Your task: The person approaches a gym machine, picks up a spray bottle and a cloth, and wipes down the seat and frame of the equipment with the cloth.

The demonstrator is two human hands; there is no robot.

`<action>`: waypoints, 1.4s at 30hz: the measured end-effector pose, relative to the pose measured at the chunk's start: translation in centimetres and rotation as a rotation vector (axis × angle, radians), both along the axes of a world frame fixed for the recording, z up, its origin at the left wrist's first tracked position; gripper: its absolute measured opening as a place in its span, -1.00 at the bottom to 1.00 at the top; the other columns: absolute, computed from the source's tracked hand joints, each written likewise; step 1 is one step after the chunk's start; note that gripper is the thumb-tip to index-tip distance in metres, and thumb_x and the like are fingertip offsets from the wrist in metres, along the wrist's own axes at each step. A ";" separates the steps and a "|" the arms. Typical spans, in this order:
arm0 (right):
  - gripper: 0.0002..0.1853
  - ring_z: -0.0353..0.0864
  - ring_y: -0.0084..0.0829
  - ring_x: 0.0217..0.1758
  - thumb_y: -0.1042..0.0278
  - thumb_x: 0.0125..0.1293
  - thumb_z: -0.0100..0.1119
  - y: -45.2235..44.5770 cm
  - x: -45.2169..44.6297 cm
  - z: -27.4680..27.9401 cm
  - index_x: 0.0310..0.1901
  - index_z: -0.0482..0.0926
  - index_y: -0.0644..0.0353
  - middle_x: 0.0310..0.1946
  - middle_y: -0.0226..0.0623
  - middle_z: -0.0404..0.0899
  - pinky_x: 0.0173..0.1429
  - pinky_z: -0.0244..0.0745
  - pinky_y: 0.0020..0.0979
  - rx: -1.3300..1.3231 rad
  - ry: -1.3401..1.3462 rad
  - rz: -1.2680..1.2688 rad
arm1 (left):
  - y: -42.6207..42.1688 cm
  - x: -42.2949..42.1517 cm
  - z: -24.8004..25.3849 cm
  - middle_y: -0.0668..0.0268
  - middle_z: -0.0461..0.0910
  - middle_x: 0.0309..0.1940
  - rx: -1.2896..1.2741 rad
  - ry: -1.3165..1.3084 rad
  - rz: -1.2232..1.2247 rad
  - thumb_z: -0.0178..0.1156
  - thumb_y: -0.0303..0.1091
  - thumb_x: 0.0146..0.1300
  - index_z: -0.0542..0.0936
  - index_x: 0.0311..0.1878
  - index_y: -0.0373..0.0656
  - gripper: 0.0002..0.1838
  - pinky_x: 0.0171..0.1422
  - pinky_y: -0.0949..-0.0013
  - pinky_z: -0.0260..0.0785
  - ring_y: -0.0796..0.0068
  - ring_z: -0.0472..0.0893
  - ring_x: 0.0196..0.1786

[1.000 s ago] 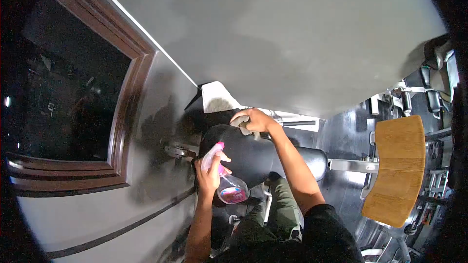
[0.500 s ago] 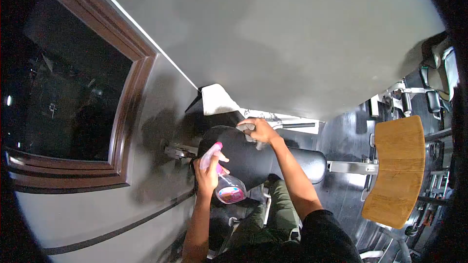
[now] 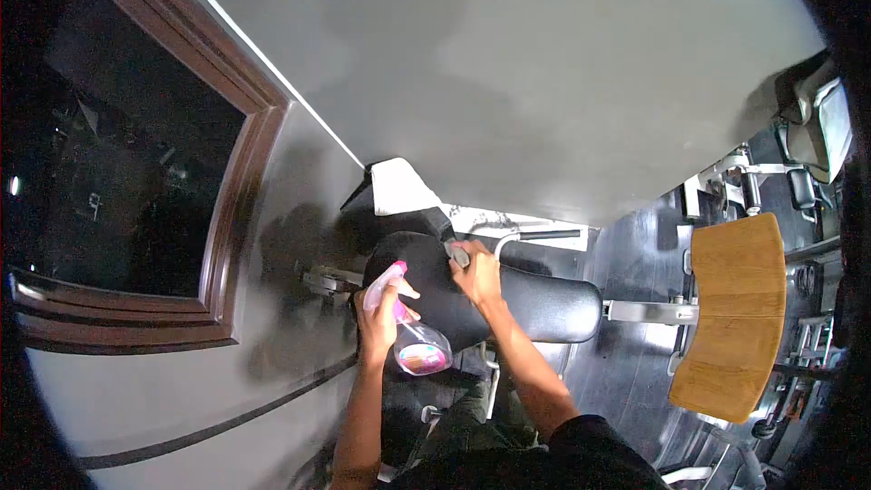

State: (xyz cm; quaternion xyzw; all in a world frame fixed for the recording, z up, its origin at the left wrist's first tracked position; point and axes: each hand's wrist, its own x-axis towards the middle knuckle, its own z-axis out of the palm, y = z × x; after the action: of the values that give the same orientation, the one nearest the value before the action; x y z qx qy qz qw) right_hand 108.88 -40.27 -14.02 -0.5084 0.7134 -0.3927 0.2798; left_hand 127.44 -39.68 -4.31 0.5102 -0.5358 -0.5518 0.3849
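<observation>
A clear spray bottle (image 3: 424, 351) with a pink trigger head and a colourful label is gripped by my left hand (image 3: 377, 319), fingers wrapped round its neck. It tilts over the near edge of a black padded bench (image 3: 435, 295). My right hand (image 3: 477, 274) is closed on a grey cloth (image 3: 460, 256), pressed to the bench pad near its far edge. Most of the cloth is hidden by the fingers. The narrower part of the bench pad (image 3: 553, 306) stretches to the right of my right wrist.
A white cloth or towel (image 3: 399, 186) lies at the wall corner behind the bench. To the right stands a curved wooden board (image 3: 733, 318) beyond the metal bench frame (image 3: 651, 311). Gym equipment (image 3: 798, 186) fills the far right. A brown-framed window (image 3: 231, 218) is on the left wall.
My right hand has moved nearer to me across the pad with the cloth and turned. The spray bottle in my left hand has barely shifted.
</observation>
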 end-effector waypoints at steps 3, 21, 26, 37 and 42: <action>-0.67 0.62 0.03 -0.09 0.38 0.07 0.29 2.2 1.3 1.1 -0.07 0.63 0.11 -0.11 -0.07 0.61 0.01 0.53 -0.11 -0.066 -0.038 -0.014 | -0.2 0.1 0.2 0.11 0.64 -0.42 0.009 0.003 -0.012 -0.10 -0.08 0.44 0.45 0.13 -0.44 -0.47 -0.62 0.42 0.45 0.35 0.57 -0.69; -0.68 0.61 0.04 -0.11 0.33 0.08 0.31 4.6 2.4 0.5 -0.07 0.63 0.06 -0.16 -0.11 0.60 -0.05 0.51 -0.09 -0.075 -0.012 -0.037 | -0.6 1.0 0.1 0.08 0.65 -0.44 0.032 0.263 -0.067 -0.09 -0.12 0.41 0.45 0.13 -0.51 -0.46 -0.61 0.44 0.44 0.33 0.60 -0.67; -0.68 0.62 0.02 -0.09 0.30 0.09 0.32 5.5 0.8 -5.2 -0.06 0.63 0.05 -0.13 -0.10 0.62 -0.04 0.52 -0.07 0.117 0.034 -0.143 | -0.8 1.0 -0.3 0.09 0.64 -0.44 0.040 0.285 -0.048 -0.06 -0.12 0.40 0.44 0.13 -0.52 -0.45 -0.63 0.45 0.41 0.31 0.59 -0.68; -0.69 0.62 0.03 -0.09 0.31 0.11 0.29 7.6 2.7 -1.3 -0.06 0.63 0.07 -0.14 -0.09 0.62 -0.02 0.51 -0.09 -0.020 -0.021 -0.047 | -0.9 0.9 -0.5 0.09 0.63 -0.47 0.013 0.290 -0.056 -0.07 -0.14 0.40 0.44 0.12 -0.55 -0.45 -0.64 0.42 0.46 0.33 0.57 -0.69; -0.68 0.65 0.03 -0.07 0.27 0.09 0.29 6.0 1.5 -5.0 -0.08 0.67 0.07 -0.21 0.03 0.66 0.04 0.52 -0.13 0.172 -0.060 -0.241 | -0.7 0.8 -0.1 0.08 0.63 -0.46 0.006 0.301 -0.057 -0.08 -0.15 0.40 0.43 0.11 -0.56 -0.46 -0.64 0.43 0.46 0.34 0.57 -0.69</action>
State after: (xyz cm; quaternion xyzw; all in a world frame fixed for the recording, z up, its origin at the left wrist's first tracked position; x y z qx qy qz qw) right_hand 110.37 -34.25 -19.06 -0.3813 0.7915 -0.3759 0.2946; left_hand 128.22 -40.42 -4.46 0.4076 -0.4847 -0.6342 0.4435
